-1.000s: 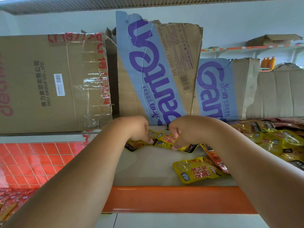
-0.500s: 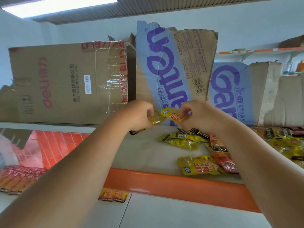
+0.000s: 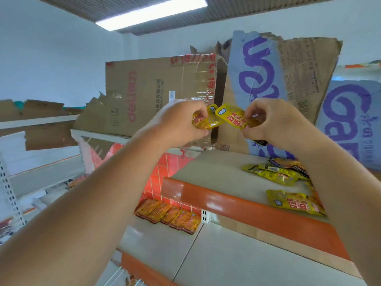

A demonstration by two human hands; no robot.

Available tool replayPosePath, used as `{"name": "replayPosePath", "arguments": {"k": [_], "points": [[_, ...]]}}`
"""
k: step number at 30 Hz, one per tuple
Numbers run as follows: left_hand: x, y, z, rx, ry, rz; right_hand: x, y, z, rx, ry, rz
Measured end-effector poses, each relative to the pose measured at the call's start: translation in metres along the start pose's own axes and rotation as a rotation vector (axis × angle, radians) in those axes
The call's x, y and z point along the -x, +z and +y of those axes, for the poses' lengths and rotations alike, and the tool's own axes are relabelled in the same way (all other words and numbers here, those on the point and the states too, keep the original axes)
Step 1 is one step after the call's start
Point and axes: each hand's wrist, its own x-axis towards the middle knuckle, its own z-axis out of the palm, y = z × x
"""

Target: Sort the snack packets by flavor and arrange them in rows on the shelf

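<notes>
My left hand [image 3: 181, 122] grips a yellow snack packet [image 3: 204, 120], held up in the air in front of the cardboard boxes. My right hand [image 3: 266, 122] pinches a second yellow packet [image 3: 234, 117] with red lettering, and a dark packet end pokes out below its fingers. The two packets nearly touch. More yellow packets [image 3: 274, 174] lie loose on the upper shelf [image 3: 210, 168] under my right arm, and one yellow packet [image 3: 294, 203] lies near that shelf's orange front edge. A row of orange packets [image 3: 169, 215] sits lined up on the lower shelf.
Big cardboard boxes stand at the back of the upper shelf: a brown one [image 3: 156, 93] and blue-printed ones [image 3: 284, 85]. An orange rail [image 3: 247, 207] edges the shelf. White shelving [image 3: 31, 168] runs to the left, and red tiles [image 3: 165, 170] show behind the lower shelf.
Both hands have risen from the shelf surface, each with a yellow packet, and the view has swung left and down, so the lower shelf with its orange row now shows.
</notes>
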Motion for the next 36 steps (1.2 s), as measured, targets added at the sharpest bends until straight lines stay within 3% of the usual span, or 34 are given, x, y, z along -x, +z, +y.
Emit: {"name": "replayPosePath", "arguments": {"k": [9,21,30,36], "points": [[0.059,-0.08,-0.102,-0.043,-0.048,0.1,-0.021,0.099,-0.115,-0.19,-0.154,0.106],[0.171,-0.167,-0.259,-0.102,-0.275,0.158,-0.041,0.273,-0.245,-0.273,-0.211,0.037],[0.217,-0.149,-0.332,-0.055,-0.387,0.102,-0.036,0.363,-0.256,-0.374,-0.143,-0.066],[0.21,-0.101,-0.357,-0.043,-0.365,0.051,-0.041,0.402,-0.222,-0.281,-0.069,-0.057]]}}
